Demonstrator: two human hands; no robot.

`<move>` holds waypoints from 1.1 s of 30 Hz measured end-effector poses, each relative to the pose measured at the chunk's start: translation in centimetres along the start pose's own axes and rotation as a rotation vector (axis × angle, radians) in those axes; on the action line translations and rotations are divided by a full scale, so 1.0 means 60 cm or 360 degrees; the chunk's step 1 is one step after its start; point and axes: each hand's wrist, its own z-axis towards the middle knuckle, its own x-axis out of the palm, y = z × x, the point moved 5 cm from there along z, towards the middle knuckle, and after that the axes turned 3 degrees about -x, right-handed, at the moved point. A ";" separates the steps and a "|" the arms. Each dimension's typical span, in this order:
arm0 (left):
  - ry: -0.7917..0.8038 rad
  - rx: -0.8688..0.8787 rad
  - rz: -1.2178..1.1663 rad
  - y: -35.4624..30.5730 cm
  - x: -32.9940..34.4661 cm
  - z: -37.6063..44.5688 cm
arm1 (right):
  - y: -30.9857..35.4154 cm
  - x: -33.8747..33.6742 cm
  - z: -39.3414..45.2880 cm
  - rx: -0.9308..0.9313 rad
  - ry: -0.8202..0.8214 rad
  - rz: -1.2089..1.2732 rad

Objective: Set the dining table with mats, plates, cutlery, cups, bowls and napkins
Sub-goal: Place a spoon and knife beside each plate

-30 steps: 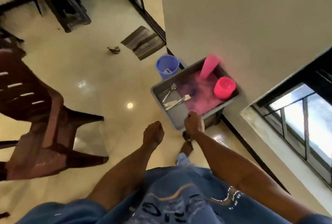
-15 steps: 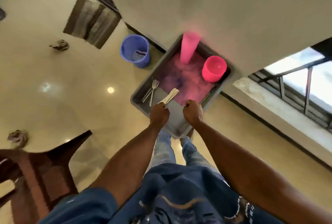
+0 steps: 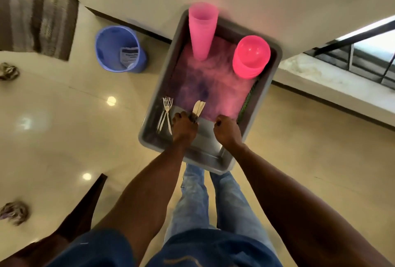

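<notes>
- Since half a second ago the left hand [image 3: 184, 126] has closed round the handles of the knives [image 3: 198, 107]; their blades stick out past the knuckles, toward the far end of the grey tub [image 3: 268, 87]. Before, that hand was only arriving at them.
- The right hand [image 3: 227, 131] stays inside the tub, just right of the left hand, fingers curled under at the near edge of the pink mats [image 3: 213, 87]. Whether it pinches the mat edge or holds nothing, I cannot tell.
- The view has swung more squarely over the tub, so it now looks larger and straighter than in the earlier frames.
- The forks [image 3: 166, 112] lie loose on the tub floor, just left of the left hand, not touched.
- Beyond both hands, at the tub's far end, stands a tall stack of pink cups [image 3: 202, 29], and to its right a stack of pink bowls [image 3: 251, 56], both resting on the mats.
- A strip of green [image 3: 248, 102] shows along the tub's right wall, beyond the right hand; what it is I cannot tell.
- Well left of the tub a blue bucket [image 3: 111, 50] stands on the floor, with a striped doormat [image 3: 36, 20] farther left.
- Crumpled cloths [image 3: 12, 213] lie on the floor, far left of the arms.
</notes>
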 end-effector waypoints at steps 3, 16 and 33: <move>-0.0078 0.0021 0.0107 0.000 0.009 0.023 | 0.002 0.011 0.018 -0.0032 -0.0018 -0.0001; -0.0104 0.0207 0.0378 -0.022 0.035 0.011 | 0.026 -0.007 0.045 -0.0110 -0.0029 0.0100; 0.0347 0.0042 -0.0560 -0.051 0.001 -0.076 | -0.017 -0.077 -0.042 -0.0052 -0.0195 0.0255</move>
